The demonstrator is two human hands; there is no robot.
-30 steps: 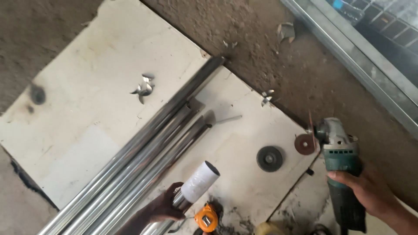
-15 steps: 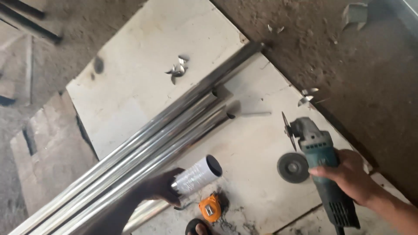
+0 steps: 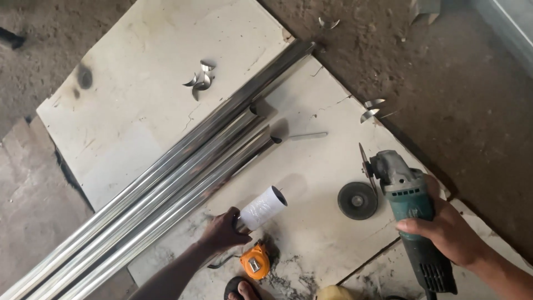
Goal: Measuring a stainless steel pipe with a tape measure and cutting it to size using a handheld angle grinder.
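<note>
My left hand grips a short steel pipe whose free end is wrapped in white film and points up and to the right, over a pale board. My right hand holds a green and grey angle grinder by its body, its thin cutting disc standing on edge toward the pipe. A loose dark grinding disc lies flat on the board between pipe and grinder. Several long shiny steel pipes lie side by side diagonally, just left of my left hand.
An orange tape measure sits below my left hand, near a sandalled foot. Curled metal offcuts lie on the board, more scraps on the dirt floor at right. A thin metal rod rests by the pipe ends.
The view has shifted so the board sits further left. The grinder in my right hand has moved in closer to the short pipe, which my left hand still holds.
</note>
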